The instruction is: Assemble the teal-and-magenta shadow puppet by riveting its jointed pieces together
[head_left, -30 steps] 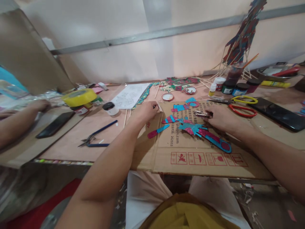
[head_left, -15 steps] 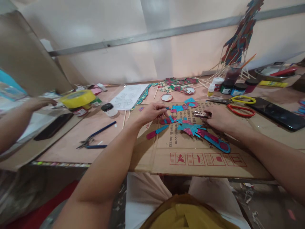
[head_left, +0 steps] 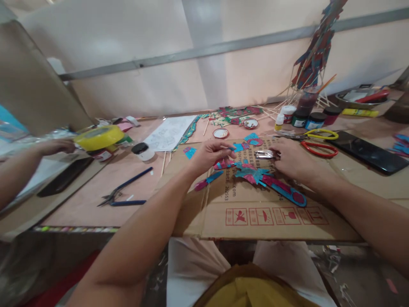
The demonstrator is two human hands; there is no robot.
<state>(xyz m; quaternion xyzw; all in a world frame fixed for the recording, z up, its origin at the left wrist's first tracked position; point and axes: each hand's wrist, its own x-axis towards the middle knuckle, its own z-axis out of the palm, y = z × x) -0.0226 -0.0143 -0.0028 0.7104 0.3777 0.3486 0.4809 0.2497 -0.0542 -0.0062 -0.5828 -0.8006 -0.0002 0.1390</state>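
My left hand [head_left: 209,154] is closed in a pinch on a small blue and pink painted cut-out piece [head_left: 238,147], lifted just above a flat cardboard sheet [head_left: 271,213]. My right hand [head_left: 292,160] rests on the cardboard with its fingers closed on a small silver metal tool [head_left: 266,154]. Between and below my hands lies a jointed blue and magenta figure [head_left: 271,181]. A loose limb piece [head_left: 208,179] lies below my left hand, and another small blue piece [head_left: 189,152] lies to its left.
Red and yellow scissors [head_left: 321,140], a black phone [head_left: 370,152] and paint jars [head_left: 306,119] lie at the right. Blue-handled snips [head_left: 123,194], a white jar with a black lid [head_left: 142,150] and a yellow tape roll [head_left: 99,137] are at the left. Another person's hand [head_left: 54,146] reaches in at far left.
My left hand moved right from the cardboard's left edge to the cut-outs and pinched up a small blue and pink piece. My right hand stayed on the silver tool.
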